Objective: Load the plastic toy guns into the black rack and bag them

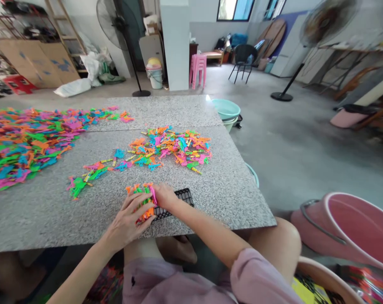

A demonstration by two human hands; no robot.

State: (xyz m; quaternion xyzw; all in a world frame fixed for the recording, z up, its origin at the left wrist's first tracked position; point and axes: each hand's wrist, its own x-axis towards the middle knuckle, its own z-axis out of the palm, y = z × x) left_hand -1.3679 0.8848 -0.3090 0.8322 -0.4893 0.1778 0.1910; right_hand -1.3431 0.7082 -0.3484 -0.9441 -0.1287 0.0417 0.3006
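Left hand (123,221): fingers clamped round the packed pieces (150,211) near the desk's (226,198) front edge.
Right hand (165,196): at the left's two o'clock, against a pink piece (153,195); fingertips hidden, I couldn't tell their grip.
Black rack (185,196): jutted toward three o'clock.
Loose pile (181,145): lay farther, at one o'clock.
Big heap (39,143): spread at ten o'clock.
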